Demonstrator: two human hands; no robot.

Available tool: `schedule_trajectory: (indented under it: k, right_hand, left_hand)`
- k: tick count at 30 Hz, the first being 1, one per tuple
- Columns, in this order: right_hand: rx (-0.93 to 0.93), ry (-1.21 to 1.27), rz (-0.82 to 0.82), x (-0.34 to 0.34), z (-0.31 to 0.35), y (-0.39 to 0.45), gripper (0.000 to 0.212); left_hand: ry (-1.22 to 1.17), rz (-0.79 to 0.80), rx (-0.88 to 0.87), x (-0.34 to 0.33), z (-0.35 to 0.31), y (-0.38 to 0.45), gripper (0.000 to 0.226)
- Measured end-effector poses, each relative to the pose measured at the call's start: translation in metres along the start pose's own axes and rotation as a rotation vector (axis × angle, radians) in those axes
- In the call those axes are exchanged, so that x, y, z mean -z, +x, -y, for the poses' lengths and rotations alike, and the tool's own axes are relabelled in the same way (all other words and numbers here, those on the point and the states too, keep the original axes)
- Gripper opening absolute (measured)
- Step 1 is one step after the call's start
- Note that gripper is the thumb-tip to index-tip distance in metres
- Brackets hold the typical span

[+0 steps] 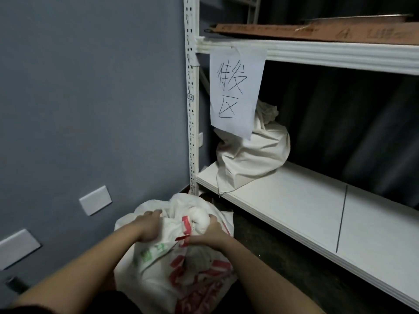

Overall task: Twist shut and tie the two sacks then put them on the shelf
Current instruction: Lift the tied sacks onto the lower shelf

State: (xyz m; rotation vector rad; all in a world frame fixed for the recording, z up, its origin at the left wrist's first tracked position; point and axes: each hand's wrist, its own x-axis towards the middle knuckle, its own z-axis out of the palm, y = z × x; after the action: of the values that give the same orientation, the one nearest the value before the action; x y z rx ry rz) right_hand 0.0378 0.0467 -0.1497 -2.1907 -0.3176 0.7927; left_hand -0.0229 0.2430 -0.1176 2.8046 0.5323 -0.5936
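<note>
A white sack with red and green print stands on the floor in front of me, beside the shelf's left post. My left hand grips the gathered cloth at its top left. My right hand clutches the bunched, twisted neck at the top right. A plain cream sack with a knotted top sits on the white lower shelf board at its left end, one corner hanging over the front edge.
A paper sign with handwritten characters hangs from the upper shelf rail, partly covering the cream sack. A brown board lies on the upper shelf. The blue-grey wall at left carries white socket plates. Dark floor lies below the shelf.
</note>
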Motion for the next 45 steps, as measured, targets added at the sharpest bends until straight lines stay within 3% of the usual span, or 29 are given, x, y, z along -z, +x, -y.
schedule_trajectory:
  k: [3, 7, 9, 12, 15, 19, 21, 23, 26, 30, 33, 37, 39, 41, 45]
  right_hand:
    - [0.094, 0.283, -0.204, -0.015, 0.013, -0.006, 0.088]
    - [0.33, 0.301, -0.356, 0.0, 0.04, -0.021, 0.055]
    - [0.395, 0.3, -0.457, 0.015, 0.053, -0.032, 0.046]
    - [0.452, 0.335, -0.56, 0.034, 0.066, -0.05, 0.049]
    - [0.481, 0.346, -0.622, 0.046, 0.074, -0.066, 0.052]
    - [0.529, 0.447, -0.595, 0.052, 0.079, -0.082, 0.061]
    - [0.543, 0.612, -0.528, 0.06, 0.075, -0.089, 0.064]
    - [0.564, 0.698, -0.46, 0.065, 0.063, -0.098, 0.064]
    - [0.504, 0.459, -0.602, 0.059, 0.038, -0.107, 0.071]
    - [0.529, 0.38, -0.69, 0.055, 0.012, -0.122, 0.045]
    - [0.497, 0.356, -0.73, 0.055, -0.004, -0.139, 0.077]
    - [0.221, -0.15, -0.872, 0.068, -0.008, -0.152, 0.135]
    - [0.135, -0.055, -0.823, 0.08, 0.002, -0.154, 0.142]
    - [0.198, 0.139, -0.843, 0.097, 0.009, -0.152, 0.14]
    - [0.303, 0.419, -1.018, 0.135, 0.007, -0.146, 0.106]
  left_hand:
    - [0.026, 0.105, 0.039, -0.02, 0.022, -0.003, 0.102]
    - [-0.095, 0.122, 0.017, -0.019, 0.047, -0.005, 0.131]
    - [-0.226, 0.026, -0.098, -0.017, 0.054, -0.006, 0.145]
    - [-0.304, -0.08, -0.214, -0.017, 0.047, -0.01, 0.152]
    - [-0.429, -0.22, -0.349, -0.015, 0.019, -0.019, 0.135]
    - [-0.778, -0.372, -0.396, -0.014, -0.034, -0.04, 0.061]
    - [-0.856, -0.51, -0.334, -0.01, -0.056, -0.047, 0.042]
    - [-0.978, -0.573, -0.335, -0.004, -0.069, -0.053, 0.036]
    - [-1.087, -0.544, -0.357, 0.007, -0.08, -0.06, 0.025]
    - [-1.185, -0.523, -0.383, 0.022, -0.112, -0.073, 0.024]
    - [-1.297, -0.462, -0.389, 0.039, -0.141, -0.083, 0.02]
    - [-1.329, -0.368, -0.392, 0.065, -0.178, -0.088, 0.025]
    - [-1.307, -0.355, -0.425, 0.078, -0.202, -0.09, 0.019]
    - [-1.192, -0.351, -0.473, 0.09, -0.228, -0.096, 0.02]
    - [-0.878, -0.221, -0.606, 0.11, -0.269, -0.111, 0.029]
